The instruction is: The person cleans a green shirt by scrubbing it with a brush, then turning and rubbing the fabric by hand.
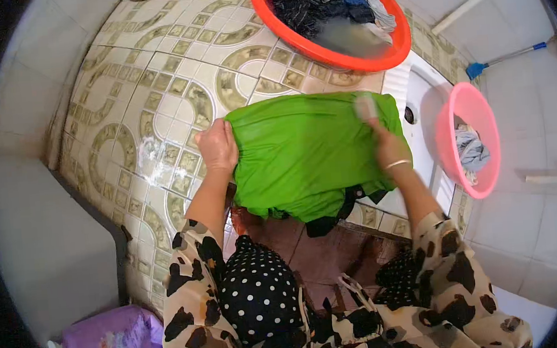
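Observation:
A bright green garment lies spread flat in front of me, gathered along its left edge, with dark cloth showing under its near side. My left hand is closed on the garment's left edge. Over the garment's right part is my right hand, smeared by motion, with a bracelet at the wrist. At its fingertips is a small pale block that looks like a bar of soap; blur hides its details.
A red basin with wet clothes and cloudy water stands at the far side. To the right, a pink basin holds grey cloth beside a white floor pan with a drain. A blue brush leans at the wall; a purple bag lies lower left.

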The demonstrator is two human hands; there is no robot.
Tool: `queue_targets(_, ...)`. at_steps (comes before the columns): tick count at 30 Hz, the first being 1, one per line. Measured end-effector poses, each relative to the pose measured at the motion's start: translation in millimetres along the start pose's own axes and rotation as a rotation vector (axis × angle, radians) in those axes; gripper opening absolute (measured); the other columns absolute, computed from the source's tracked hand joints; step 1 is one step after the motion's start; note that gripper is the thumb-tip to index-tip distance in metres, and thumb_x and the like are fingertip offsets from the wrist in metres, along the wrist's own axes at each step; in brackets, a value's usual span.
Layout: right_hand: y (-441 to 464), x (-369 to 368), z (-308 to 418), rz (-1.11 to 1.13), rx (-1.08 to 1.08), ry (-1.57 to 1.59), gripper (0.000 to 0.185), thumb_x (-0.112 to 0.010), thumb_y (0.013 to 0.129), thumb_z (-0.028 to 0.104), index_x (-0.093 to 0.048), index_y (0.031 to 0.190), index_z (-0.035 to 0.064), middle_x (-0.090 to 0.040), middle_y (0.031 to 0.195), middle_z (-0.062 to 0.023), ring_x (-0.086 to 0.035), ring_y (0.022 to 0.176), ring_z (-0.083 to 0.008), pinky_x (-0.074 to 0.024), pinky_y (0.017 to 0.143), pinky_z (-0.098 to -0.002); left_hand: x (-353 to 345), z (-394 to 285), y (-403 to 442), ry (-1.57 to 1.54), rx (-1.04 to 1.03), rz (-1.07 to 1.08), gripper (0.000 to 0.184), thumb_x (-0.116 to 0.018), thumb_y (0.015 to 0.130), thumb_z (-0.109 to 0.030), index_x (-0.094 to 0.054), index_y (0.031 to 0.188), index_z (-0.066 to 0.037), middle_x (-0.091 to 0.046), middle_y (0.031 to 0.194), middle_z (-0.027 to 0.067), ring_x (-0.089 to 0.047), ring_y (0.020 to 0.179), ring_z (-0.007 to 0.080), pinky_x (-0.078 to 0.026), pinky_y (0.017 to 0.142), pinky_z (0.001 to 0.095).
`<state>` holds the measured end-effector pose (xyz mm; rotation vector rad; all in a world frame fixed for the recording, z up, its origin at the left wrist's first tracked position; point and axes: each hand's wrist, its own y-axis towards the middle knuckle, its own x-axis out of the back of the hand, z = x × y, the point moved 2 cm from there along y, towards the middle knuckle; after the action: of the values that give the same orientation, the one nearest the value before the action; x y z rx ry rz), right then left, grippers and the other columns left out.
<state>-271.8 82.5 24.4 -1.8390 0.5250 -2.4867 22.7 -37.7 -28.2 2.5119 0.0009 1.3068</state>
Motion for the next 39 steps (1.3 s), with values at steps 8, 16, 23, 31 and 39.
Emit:
queue_targets(8,-17.8,-47.5,68.0,0.021,0.215,-0.068,0.052,-0.045,0.071,0.006,-0.043,0.121,0.0207,-0.057,0.067,-0.0189,-0.057,0.059,-0.0329,-0.045,0.049,-0.0441,-2.3,9.6,3.8,-0.066,0.05,0.036,0.025,-0.042,0.084,-0.023,-0.05,0.067,-0.006,-0.052,0.059,0.0167,-0.049,0.062,0.0357,-0.035,0.068,0.0412)
queue_targets(16,1.0,10.2,52.2,-0.017,0.078,0.001,0.055,-0.041,0.076,0.006,-0.037,0.125,0.0303,-0.056,0.064,-0.0189,-0.057,0.054,-0.0328,-0.046,0.049,-0.0432,-11.3,5.9,14.4,0.102,0.085,0.067,0.027,-0.041,0.085,-0.028,-0.055,0.074,-0.007,-0.053,0.059,0.0169,-0.05,0.059,0.035,-0.035,0.069,0.0405)
queue_targets(23,32.5,-6.0,32.9,0.06,0.03,-0.142,0.057,-0.039,0.077,0.003,-0.033,0.126,0.031,-0.057,0.068,-0.0193,-0.058,0.059,-0.0331,-0.0464,0.056,-0.045,-6.5,16.3,8.8,0.055,0.035,-0.023,0.024,-0.043,0.084,-0.024,-0.054,0.071,-0.007,-0.053,0.059,0.0155,-0.05,0.058,0.0341,-0.035,0.067,0.0408)
queue_targets(31,8.1,15.2,-88.6,-0.132,-0.129,0.092,0.044,-0.047,0.076,0.007,-0.047,0.117,0.0253,-0.059,0.088,-0.017,-0.056,0.078,-0.0364,-0.0459,0.07,-0.0427,-14.6,-26.2,37.7,-0.105,0.15,0.184,0.019,-0.047,0.083,-0.02,-0.056,0.079,-0.005,-0.057,0.068,0.015,-0.054,0.063,0.0307,-0.038,0.07,0.0393)
queue_targets(39,5.9,21.5,-90.3,-0.073,-0.327,0.749,0.042,-0.043,0.082,0.004,-0.045,0.122,0.017,-0.043,0.051,0.0022,-0.031,0.034,-0.0048,-0.0242,0.031,-0.0202,29.1,-132.7,28.3,-0.893,-0.152,0.409,0.013,-0.052,0.081,-0.012,-0.054,0.087,-0.001,-0.056,0.081,0.007,-0.051,0.083,0.0203,-0.04,0.076,0.033)
